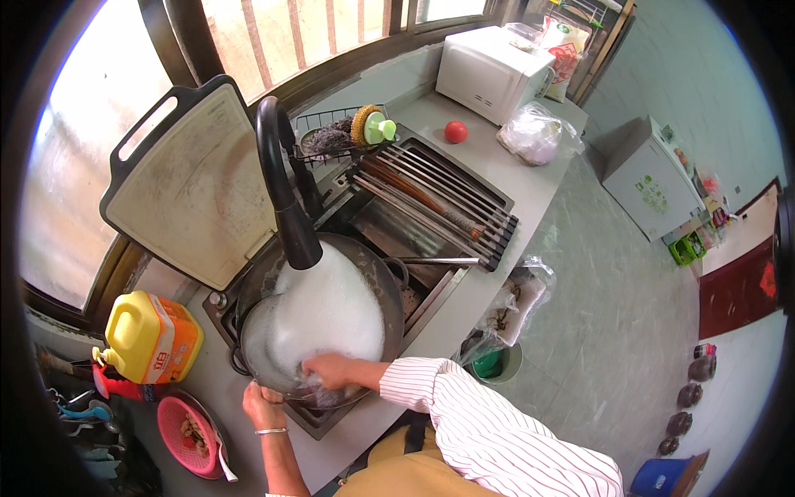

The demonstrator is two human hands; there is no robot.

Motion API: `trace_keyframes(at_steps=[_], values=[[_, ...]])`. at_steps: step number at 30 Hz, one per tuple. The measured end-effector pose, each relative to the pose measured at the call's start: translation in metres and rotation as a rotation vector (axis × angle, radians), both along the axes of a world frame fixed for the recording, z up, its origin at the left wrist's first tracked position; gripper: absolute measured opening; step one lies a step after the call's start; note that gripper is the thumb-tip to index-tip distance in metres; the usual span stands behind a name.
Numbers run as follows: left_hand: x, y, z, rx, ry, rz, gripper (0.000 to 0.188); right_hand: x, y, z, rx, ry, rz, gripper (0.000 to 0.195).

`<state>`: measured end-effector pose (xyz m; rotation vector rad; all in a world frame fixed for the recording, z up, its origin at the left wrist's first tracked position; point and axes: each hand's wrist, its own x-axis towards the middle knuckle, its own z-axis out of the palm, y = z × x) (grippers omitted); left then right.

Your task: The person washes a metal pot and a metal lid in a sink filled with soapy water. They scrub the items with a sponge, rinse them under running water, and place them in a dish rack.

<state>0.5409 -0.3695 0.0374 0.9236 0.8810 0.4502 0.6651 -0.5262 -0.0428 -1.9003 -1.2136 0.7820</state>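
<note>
A large dark metal wok [390,310] rests in the sink under the black faucet [289,211]. White suds [335,298] fill much of it. Tilted inside the wok's near left part is what looks like a round glass pot lid [258,338], its near rim towards me. My left hand [263,401] pinches that rim at the lower left. Over the lid's near part, my right hand [331,371] is curled down at the edge of the foam. A grey mesh scouring pad [324,396] shows beneath its fingers, partly hidden.
A roll-up drying rack [435,199] spans the sink's right side. Left stand a cutting board [192,186], a yellow detergent jug [152,338] and a pink colander [180,444]. Farther right are a tomato [456,132], a plastic bag [537,135] and a white microwave [490,71].
</note>
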Motion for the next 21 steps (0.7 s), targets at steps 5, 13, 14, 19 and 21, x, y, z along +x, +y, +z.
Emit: trace_keyframes(at_steps=[5,13,14,19,21], values=[[0.004,0.005,0.003,-0.061,-0.001,-0.077,0.018,0.033,-0.008,-0.047,-0.044,-0.331,-0.109,0.026],[0.009,-0.047,0.027,-0.032,0.092,-0.004,0.018,0.032,0.084,-0.07,0.076,-0.034,-0.566,0.025],[0.006,-0.047,0.024,-0.021,0.074,-0.004,0.019,0.028,0.093,-0.066,0.1,0.042,-0.603,0.028],[0.01,-0.05,0.014,-0.072,0.081,0.033,0.021,0.005,0.114,-0.056,0.25,0.188,-0.483,0.056],[0.012,-0.047,0.016,-0.022,0.085,0.031,0.023,-0.007,0.104,-0.027,0.222,0.293,-0.337,0.065]])
